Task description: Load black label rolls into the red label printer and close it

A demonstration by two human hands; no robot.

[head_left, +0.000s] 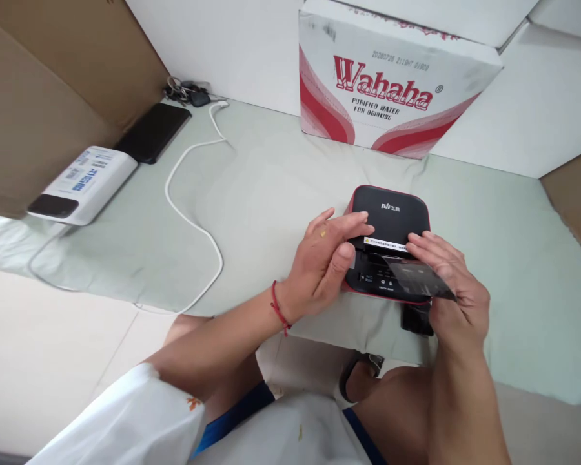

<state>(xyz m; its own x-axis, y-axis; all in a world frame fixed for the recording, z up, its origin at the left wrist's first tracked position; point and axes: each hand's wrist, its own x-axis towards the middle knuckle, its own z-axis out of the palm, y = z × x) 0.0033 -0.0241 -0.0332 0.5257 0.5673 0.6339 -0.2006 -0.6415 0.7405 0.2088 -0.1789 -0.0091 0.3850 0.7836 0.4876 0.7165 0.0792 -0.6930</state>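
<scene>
A black box-shaped device with red sides point(401, 210) rests on the green cloth in front of me. It has a white warning label and a lower panel with small icons. My left hand point(322, 258) lies against the device's left side, its fingers apart and reaching onto the top. At the right side, my right hand point(458, 284) holds a thin, dark, see-through sheet point(419, 278), which slants over the lower panel. Beside my right wrist, a small black object point(417, 320) lies on the cloth at the near edge.
A Wahaha carton point(387, 90) stands behind the device against white walls. On the left are a white power bank point(90, 184), a black phone-like slab point(157, 132), keys point(188, 92) and a looping white cable point(193, 223). Brown cardboard point(43, 97) borders the left.
</scene>
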